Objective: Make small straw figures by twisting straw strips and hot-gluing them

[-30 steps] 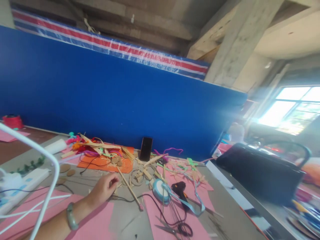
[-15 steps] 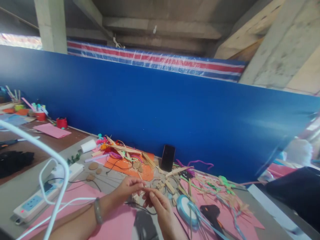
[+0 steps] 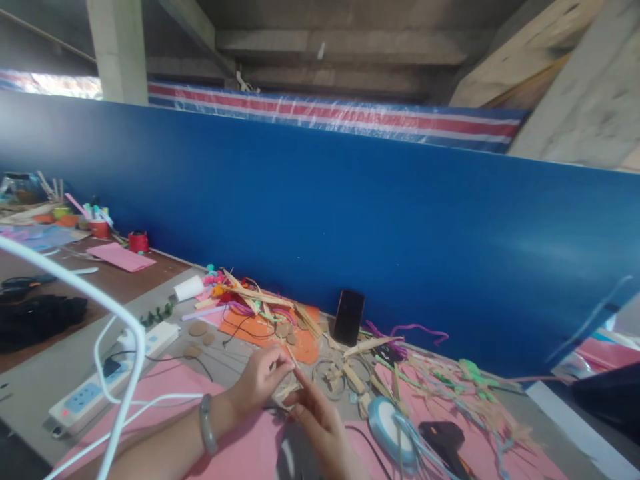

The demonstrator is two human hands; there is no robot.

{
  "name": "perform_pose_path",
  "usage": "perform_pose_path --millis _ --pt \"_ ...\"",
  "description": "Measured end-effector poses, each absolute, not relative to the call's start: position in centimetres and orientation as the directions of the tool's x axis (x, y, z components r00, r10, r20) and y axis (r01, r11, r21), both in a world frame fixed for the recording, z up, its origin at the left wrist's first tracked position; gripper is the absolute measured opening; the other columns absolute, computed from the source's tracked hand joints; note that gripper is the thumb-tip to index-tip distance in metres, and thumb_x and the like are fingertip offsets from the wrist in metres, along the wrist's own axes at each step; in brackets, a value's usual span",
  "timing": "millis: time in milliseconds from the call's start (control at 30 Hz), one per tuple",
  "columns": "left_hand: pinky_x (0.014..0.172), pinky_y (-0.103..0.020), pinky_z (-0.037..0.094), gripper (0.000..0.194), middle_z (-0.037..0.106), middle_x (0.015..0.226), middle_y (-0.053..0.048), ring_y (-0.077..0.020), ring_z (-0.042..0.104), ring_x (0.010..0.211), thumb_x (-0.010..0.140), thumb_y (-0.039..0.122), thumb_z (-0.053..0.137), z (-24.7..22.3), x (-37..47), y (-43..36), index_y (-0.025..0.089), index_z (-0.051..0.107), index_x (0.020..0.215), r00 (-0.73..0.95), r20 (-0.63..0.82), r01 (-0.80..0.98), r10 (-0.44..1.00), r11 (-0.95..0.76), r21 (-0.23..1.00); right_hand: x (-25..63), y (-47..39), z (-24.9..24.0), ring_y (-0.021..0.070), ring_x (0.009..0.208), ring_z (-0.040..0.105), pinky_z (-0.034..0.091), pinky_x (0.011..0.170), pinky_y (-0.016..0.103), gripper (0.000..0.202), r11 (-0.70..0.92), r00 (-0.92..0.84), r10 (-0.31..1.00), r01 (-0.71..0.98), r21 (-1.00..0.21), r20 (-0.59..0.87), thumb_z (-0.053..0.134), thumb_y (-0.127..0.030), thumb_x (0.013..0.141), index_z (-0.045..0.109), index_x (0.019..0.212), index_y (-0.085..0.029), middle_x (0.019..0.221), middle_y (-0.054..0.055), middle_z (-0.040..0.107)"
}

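Observation:
My left hand (image 3: 260,379), a bracelet on its wrist, pinches a thin tan strip (image 3: 291,355) between thumb and fingers. The strip's end sticks up above the fingertips. Close against it is my right hand (image 3: 323,420), its index finger stretched to the left fingertips and its other fingers curled toward the thumb. Whatever those curled fingers hold is hidden. Below both hands lies pink paper (image 3: 245,447). Just beyond them are scattered tan pieces (image 3: 354,379) and wire rings.
Right of my hands lie a blue-and-white spool (image 3: 393,430) and a black glue gun (image 3: 443,440). A phone (image 3: 349,317) leans on the blue partition (image 3: 320,220). At left are a power strip (image 3: 90,393) and a white tube (image 3: 120,307) crossing in front. Orange paper (image 3: 305,347) bears craft scraps.
The view has swung slightly right. My right index finger has straightened and moved apart from the thumb, and the tan strip now points up from my left fingertips.

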State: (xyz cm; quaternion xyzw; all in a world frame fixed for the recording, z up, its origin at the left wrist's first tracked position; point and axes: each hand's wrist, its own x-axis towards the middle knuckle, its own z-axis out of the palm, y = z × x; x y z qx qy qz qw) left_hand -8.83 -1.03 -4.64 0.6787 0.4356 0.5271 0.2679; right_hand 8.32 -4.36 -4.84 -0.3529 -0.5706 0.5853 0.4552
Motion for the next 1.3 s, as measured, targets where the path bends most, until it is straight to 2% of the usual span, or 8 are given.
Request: perform_pose_path --millis 167,267,400,500,600,800,967,1300 --pt "0.063 -0.027 0.039 0.034 0.052 0.066 0.001 -0.0161 0.05 0.065 0.096 0.041 0.042 -4.9 -8.6 -0.6 0.02 0.05 0.071 -0.012 0.401 0.254 0.916 -0.385 0.887 8.4 -4.4 -6.0 0.0172 0.078 0.063 0.052 0.076 0.033 0.06 0.187 -0.381 0.908 -0.002 -0.982 0.174 0.066 -0.037 0.085 0.048 0.142 -0.029 0.095 0.004 0.068" --pt "0.062 -0.027 0.039 0.036 0.049 0.064 0.002 -0.0152 0.048 0.061 0.098 0.04 0.033 -5.3 -8.6 -0.3 0.021 0.046 0.07 -0.029 0.359 0.231 0.933 -0.343 0.91 8.7 -4.3 -5.5 0.0191 0.079 0.064 0.052 0.077 0.034 0.055 0.21 -0.38 0.911 0.09 -0.974 0.161 0.065 -0.043 0.085 0.055 0.136 -0.024 0.091 0.005 0.069" --pt "0.058 -0.028 0.037 0.04 0.045 0.059 0.003 -0.0151 0.047 0.057 0.097 0.043 0.034 -5.8 -8.9 0.3 0.021 0.044 0.064 -0.057 0.365 0.3 0.929 -0.333 0.894 9.5 -4.7 -2.9 0.0244 0.087 0.066 0.051 0.084 0.037 0.049 0.174 -0.166 0.974 0.112 -0.978 0.154 0.059 -0.056 0.086 0.064 0.119 -0.021 0.086 0.006 0.071" --pt "0.062 -0.028 0.038 0.04 0.049 0.06 0.001 -0.0165 0.05 0.062 0.095 0.041 0.039 -6.1 -9.3 0.9 0.021 0.045 0.061 -0.072 0.44 0.399 0.895 -0.378 0.835 10.5 -5.3 -0.1 0.0266 0.101 0.063 0.046 0.095 0.039 0.042 0.266 -0.062 0.964 0.177 -0.948 0.258 0.053 -0.055 0.09 0.065 0.116 -0.025 0.095 0.006 0.073" --pt "0.066 -0.028 0.041 0.027 0.057 0.066 0.001 -0.0172 0.055 0.067 0.09 0.034 0.048 -6.3 -9.8 1.3 0.021 0.052 0.067 -0.112 0.482 0.449 0.869 -0.389 0.805 11.4 -5.5 1.8 0.0274 0.097 0.064 0.045 0.094 0.042 0.042 0.354 0.079 0.922 0.218 -0.909 0.378 0.048 -0.056 0.091 0.064 0.113 -0.024 0.09 0.005 0.073" --pt "0.069 -0.028 0.047 0.01 0.063 0.066 0.0 -0.0171 0.06 0.067 0.073 0.015 0.058 -6.8 -10.5 2.0 0.02 0.057 0.064 -0.153 0.483 0.457 0.862 -0.372 0.808 11.8 -4.2 2.8 0.0261 0.102 0.063 0.042 0.096 0.044 0.038 0.288 0.294 0.908 0.08 -0.954 0.298 0.05 -0.052 0.092 0.057 0.114 -0.022 0.096 0.006 0.072" --pt "0.082 -0.033 0.049 0.02 0.07 0.095 -0.007 -0.0203 0.064 0.09 0.071 0.01 0.047 -6.5 -10.7 2.0 0.019 0.065 0.066 -0.176 0.524 0.389 0.833 -0.43 0.815 11.7 -3.1 3.1 0.0242 0.106 0.061 0.042 0.096 0.042 0.034 0.282 0.376 0.889 0.001 -0.959 0.262 0.058 -0.045 0.087 0.055 0.112 -0.023 0.102 0.005 0.07" --pt "0.061 -0.028 0.04 0.025 0.054 0.056 0.001 -0.0164 0.053 0.061 0.079 0.021 0.042 -6.1 -10.8 1.6 0.021 0.05 0.056 -0.133 0.409 0.33 0.903 -0.349 0.877 11.5 -1.8 3.9 0.0235 0.1 0.063 0.047 0.089 0.04 0.031 0.409 0.301 0.865 0.039 -0.912 0.401 0.065 -0.033 0.081 0.055 0.108 -0.023 0.099 0.006 0.069"
